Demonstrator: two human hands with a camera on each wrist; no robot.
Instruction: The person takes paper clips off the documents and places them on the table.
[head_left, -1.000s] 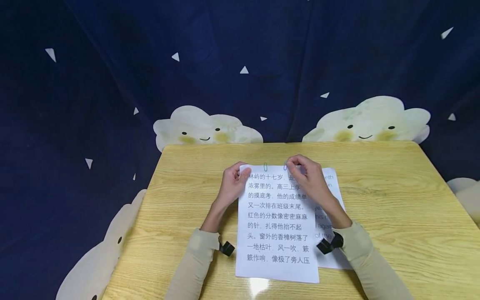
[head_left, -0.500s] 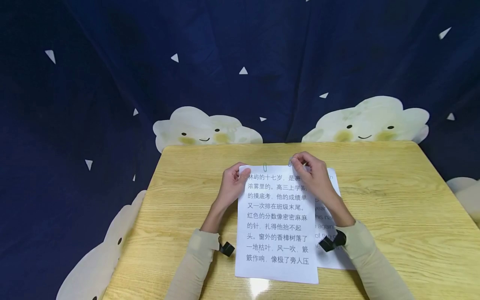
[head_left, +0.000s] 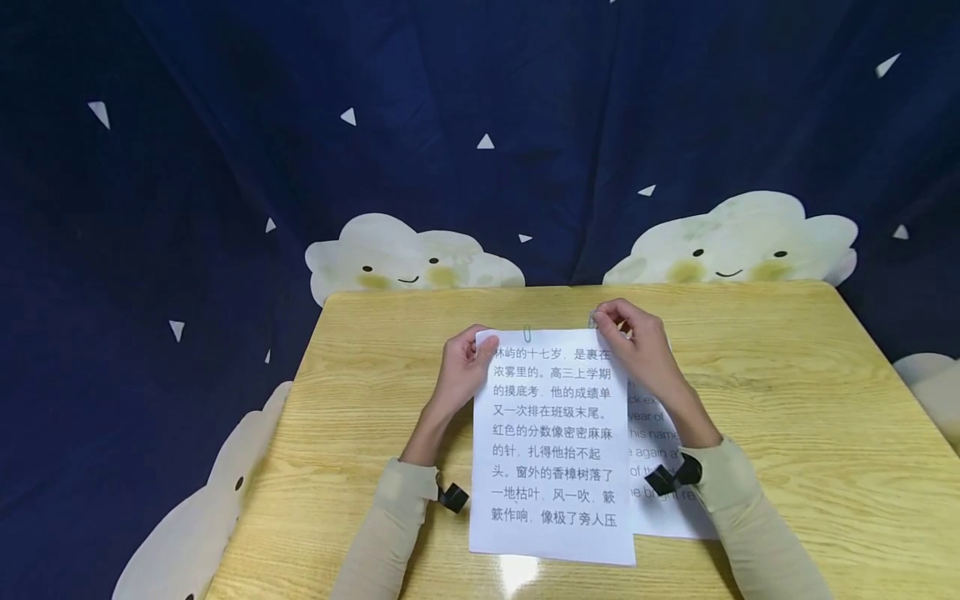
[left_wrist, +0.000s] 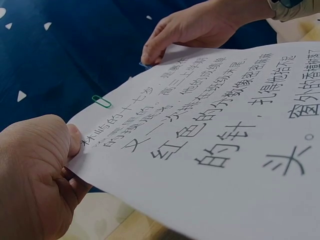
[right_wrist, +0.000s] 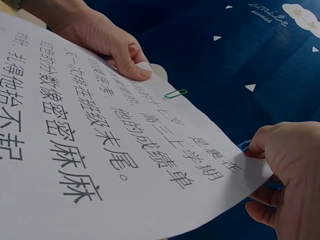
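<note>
Hands apart in head view: left hand (head_left: 467, 367) pinches top left corner of front sheet (head_left: 555, 537), held over desk (head_left: 375, 358); right hand (head_left: 641, 346) pinches blue clip (head_left: 592, 319) near top right corner. 2nd sheet (head_left: 675, 518) behind, partly covered.

Left wrist view: green clip (left_wrist: 101, 101) on top edge, untouched; 1 clip seemingly done.

Right wrist view: blue clip at edge; full seating cannot tell, probably what remains.

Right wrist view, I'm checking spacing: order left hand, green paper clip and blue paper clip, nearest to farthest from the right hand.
1. Blue paper clip: pinched by the right hand.
2. Green paper clip: on the sheet, between the hands.
3. Left hand: at the sheet's other top corner.
</note>
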